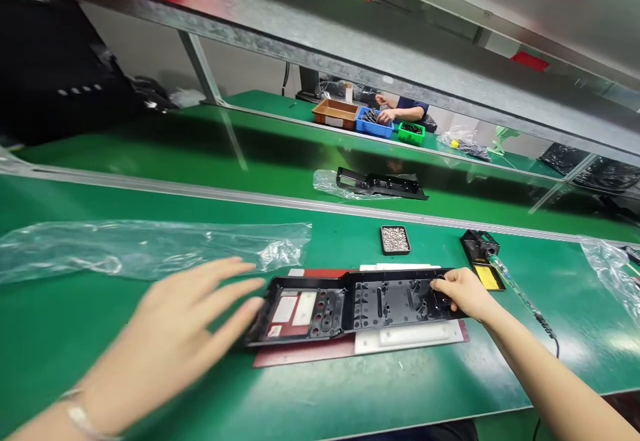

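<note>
A long black plastic housing (387,304), with a rectangular window at its left end and molded posts inside, lies over a dark red board (300,353) fitted with white blocks (415,338). My right hand (465,293) is closed on the housing's right end, thumb and fingers pinching it. At the opposite end, my left hand (175,331) is open with spread fingers. Its fingertips are at the housing's left edge; whether they touch cannot be told. Behind the housing is a small black tray (395,240) of tiny silvery metal pieces.
A soldering iron (520,294) sits in its black stand (480,248) at right. Clear plastic bags (150,248) lie at left and far right. Beyond the metal rail rests another black housing (383,184). Across the bench, a person's hands (387,114) reach over a blue bin (375,124).
</note>
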`<state>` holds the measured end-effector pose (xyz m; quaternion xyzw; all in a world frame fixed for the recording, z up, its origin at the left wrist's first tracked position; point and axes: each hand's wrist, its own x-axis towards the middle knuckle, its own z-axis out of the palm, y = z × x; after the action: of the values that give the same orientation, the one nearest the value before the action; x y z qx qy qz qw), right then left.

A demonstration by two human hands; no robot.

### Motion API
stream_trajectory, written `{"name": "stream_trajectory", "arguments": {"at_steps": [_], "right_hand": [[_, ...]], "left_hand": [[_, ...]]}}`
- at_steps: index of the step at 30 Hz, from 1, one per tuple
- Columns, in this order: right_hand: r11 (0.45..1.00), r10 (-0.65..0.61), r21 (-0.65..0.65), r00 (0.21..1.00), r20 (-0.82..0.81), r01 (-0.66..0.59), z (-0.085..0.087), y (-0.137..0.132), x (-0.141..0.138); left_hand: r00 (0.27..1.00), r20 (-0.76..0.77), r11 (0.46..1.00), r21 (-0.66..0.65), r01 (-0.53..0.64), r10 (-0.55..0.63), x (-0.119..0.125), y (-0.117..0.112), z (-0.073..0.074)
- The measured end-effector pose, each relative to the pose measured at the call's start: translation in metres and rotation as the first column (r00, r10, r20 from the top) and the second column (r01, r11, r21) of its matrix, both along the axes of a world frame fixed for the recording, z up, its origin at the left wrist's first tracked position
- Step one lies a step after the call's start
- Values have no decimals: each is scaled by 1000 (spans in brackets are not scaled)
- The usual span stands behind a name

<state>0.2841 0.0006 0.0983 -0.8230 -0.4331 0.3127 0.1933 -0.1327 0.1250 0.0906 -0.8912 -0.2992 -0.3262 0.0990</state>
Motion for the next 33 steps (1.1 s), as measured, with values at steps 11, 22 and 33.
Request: {"name": "stream_trajectory", "arguments": {"at_steps": [11, 22, 33], "right_hand": [[990, 91, -109, 995, 35, -87, -16, 3, -13], [964, 245, -181, 917, 315, -196, 15, 13, -12], [883, 459, -127, 779, 428, -451, 28, 114, -33]], "left_hand": [[957, -234, 968, -221, 119, -171, 133, -68, -23], [980, -168, 976, -209, 67, -103, 147, -78, -75], [989, -140, 998, -24, 51, -54, 151, -74, -61]]}}
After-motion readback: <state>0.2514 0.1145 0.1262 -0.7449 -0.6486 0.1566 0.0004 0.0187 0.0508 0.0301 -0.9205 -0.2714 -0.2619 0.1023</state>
